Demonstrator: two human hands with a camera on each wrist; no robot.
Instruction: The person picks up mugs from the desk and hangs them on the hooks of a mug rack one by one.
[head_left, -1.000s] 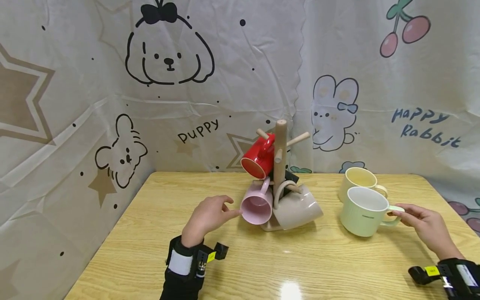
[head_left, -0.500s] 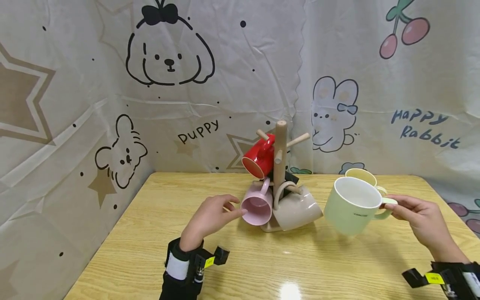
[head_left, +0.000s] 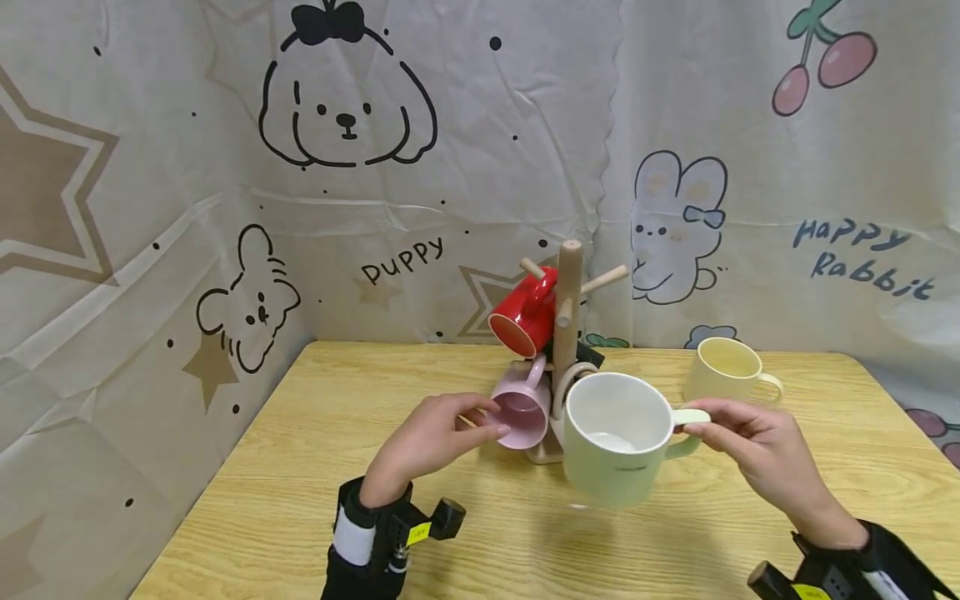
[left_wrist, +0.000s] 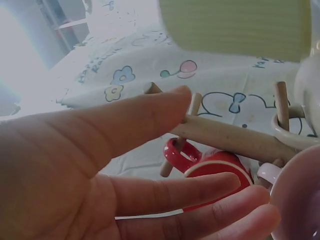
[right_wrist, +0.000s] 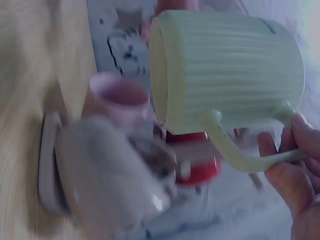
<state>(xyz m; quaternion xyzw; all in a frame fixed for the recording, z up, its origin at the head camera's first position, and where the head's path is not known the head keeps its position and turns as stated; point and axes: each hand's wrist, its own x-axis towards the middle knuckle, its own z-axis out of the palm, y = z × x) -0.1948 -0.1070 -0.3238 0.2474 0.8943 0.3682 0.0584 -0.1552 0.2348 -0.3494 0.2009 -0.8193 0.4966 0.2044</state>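
My right hand (head_left: 772, 458) pinches the handle of a pale green mug (head_left: 615, 479), held upright above the table in front of a wooden mug tree (head_left: 568, 308). The ribbed side of this mug (right_wrist: 235, 70) fills much of the right wrist view. My left hand (head_left: 438, 437) holds nothing; its thumb and fingers are apart, overlapping the mouth of a pink mug (head_left: 528, 417) on a lower peg. A red mug (head_left: 519, 321) hangs from an upper peg. Also on the tree is a beige mug (right_wrist: 107, 175), mostly hidden behind the green one in the head view.
A yellow mug (head_left: 723, 371) stands at the back right of the wooden table (head_left: 360, 375). Bare pegs (head_left: 606, 277) stick out near the top of the tree. A printed cloth (head_left: 450, 100) hangs behind the table.
My right hand has lifted the green mug from beside the yellow one and carried it left to the front of the tree. My left hand has shifted slightly right over the pink mug.
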